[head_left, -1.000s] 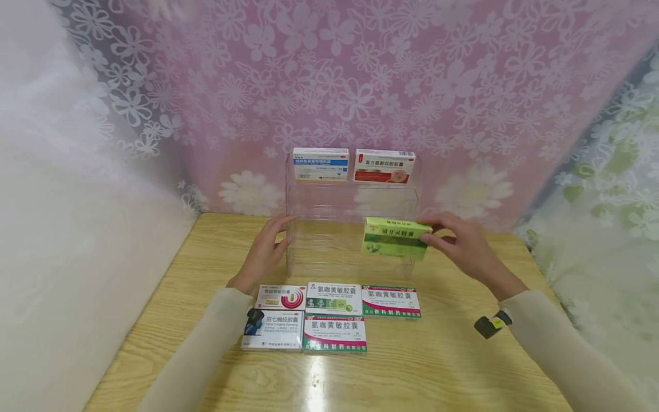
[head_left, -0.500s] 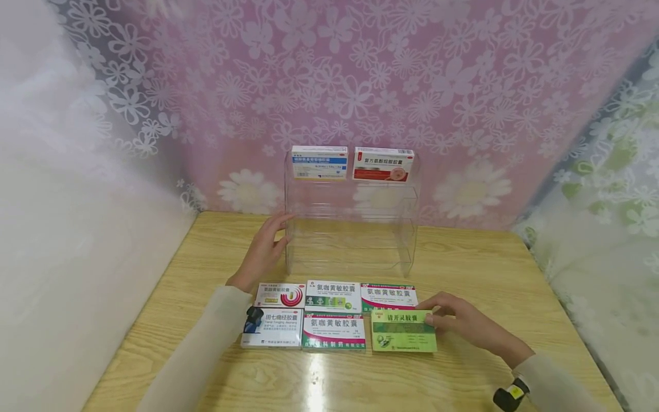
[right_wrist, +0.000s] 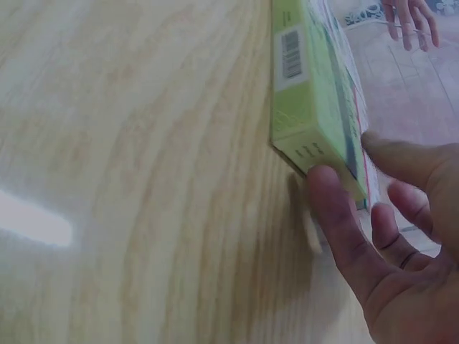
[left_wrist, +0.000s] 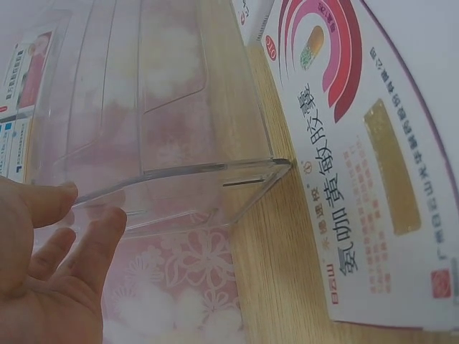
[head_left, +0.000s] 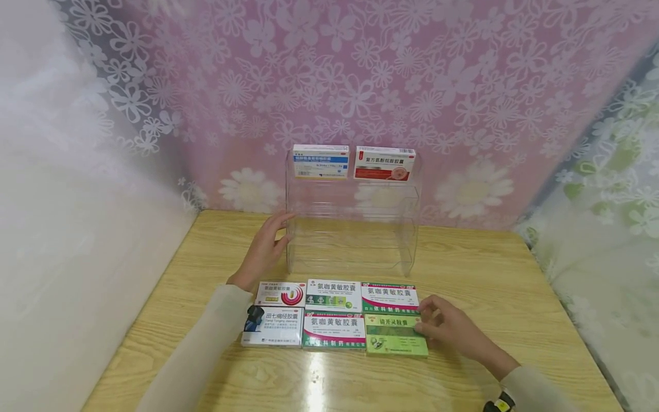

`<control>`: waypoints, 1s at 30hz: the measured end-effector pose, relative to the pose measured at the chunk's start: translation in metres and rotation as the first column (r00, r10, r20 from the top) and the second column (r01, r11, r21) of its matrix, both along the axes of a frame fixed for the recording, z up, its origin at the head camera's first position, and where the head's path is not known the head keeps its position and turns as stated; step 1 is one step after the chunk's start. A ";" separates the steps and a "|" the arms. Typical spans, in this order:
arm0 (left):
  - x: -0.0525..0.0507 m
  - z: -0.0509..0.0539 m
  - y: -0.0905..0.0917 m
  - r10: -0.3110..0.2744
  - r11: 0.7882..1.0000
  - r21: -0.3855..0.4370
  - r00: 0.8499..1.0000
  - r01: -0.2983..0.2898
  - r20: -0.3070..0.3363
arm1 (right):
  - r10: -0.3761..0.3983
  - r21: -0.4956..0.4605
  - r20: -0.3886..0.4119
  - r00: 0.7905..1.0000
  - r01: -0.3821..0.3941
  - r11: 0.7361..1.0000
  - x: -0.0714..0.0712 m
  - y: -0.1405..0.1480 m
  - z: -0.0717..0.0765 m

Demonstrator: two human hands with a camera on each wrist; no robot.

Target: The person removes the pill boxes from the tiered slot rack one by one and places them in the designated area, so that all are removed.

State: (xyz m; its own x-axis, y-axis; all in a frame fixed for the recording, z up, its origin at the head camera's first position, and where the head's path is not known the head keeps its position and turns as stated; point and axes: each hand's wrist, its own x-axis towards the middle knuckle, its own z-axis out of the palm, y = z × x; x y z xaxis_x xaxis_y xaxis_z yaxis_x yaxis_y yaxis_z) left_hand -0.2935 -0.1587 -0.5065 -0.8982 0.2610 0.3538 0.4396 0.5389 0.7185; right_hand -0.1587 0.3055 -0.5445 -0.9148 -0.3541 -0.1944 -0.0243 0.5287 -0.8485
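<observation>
My left hand (head_left: pixel 264 252) holds the left side edge of a clear plastic display rack (head_left: pixel 350 240), thumb and fingers about the panel. In the left wrist view the left hand (left_wrist: pixel 61 244) is seen at that edge. A green medicine box (head_left: pixel 396 337) lies flat on the table at the right end of the front row. My right hand (head_left: pixel 455 331) is at its right end, the thumb touching the end face. In the right wrist view the right hand (right_wrist: pixel 401 244) has its fingers loosely bent beside the green box (right_wrist: pixel 308 107).
Next to the green box lie more medicine boxes in two rows, among them a white-and-pink one (head_left: pixel 333 332) and a grey-white one (head_left: pixel 275 329). A blue-and-white box (head_left: pixel 320 163) and a red-and-white box (head_left: pixel 384 165) stand on the rack's top tier. A floral backdrop (head_left: pixel 360 86) rises behind.
My right hand has brought the green box down from in front of the rack to the front row, then slid it left against its neighbour and loosened its grip. My left hand stays at the rack.
</observation>
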 end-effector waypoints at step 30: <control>0.005 0.005 0.003 0.003 1.000 -0.011 0.999 -0.004 -0.035 | -0.091 0.103 -0.165 0.982 0.108 0.989 -0.017 0.000 0.015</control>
State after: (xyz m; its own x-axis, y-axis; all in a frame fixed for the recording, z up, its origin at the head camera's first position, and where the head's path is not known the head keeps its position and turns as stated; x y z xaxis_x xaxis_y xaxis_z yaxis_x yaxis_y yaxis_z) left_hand -0.2884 -0.1555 -0.5012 -0.8863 0.2621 0.3817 0.4623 0.5482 0.6970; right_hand -0.1754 0.3051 -0.5300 -0.9668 -0.2442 -0.0757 -0.0975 0.6258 -0.7739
